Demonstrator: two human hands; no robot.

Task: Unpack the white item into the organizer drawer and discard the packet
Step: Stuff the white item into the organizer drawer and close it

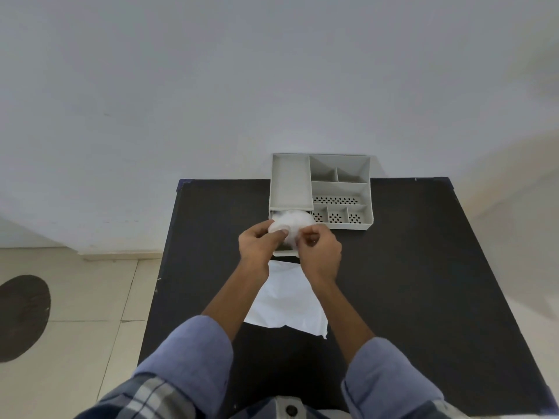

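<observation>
A grey plastic organizer (338,189) stands at the far edge of the black table (408,267). Its drawer (284,253) is pulled out toward me from the left side. A fluffy white item (292,222) sits over the open drawer, held between both hands. My left hand (259,243) grips its left side with thumb and fingers. On the right side, my right hand (319,247) pinches it. A flat white packet (287,300) lies on the table between my forearms, just in front of the drawer.
The organizer's top has several open compartments, some with perforated floors (335,201). A pale wall (272,86) rises right behind the table. Tiled floor (75,297) with a dark round mat (21,316) lies to the left.
</observation>
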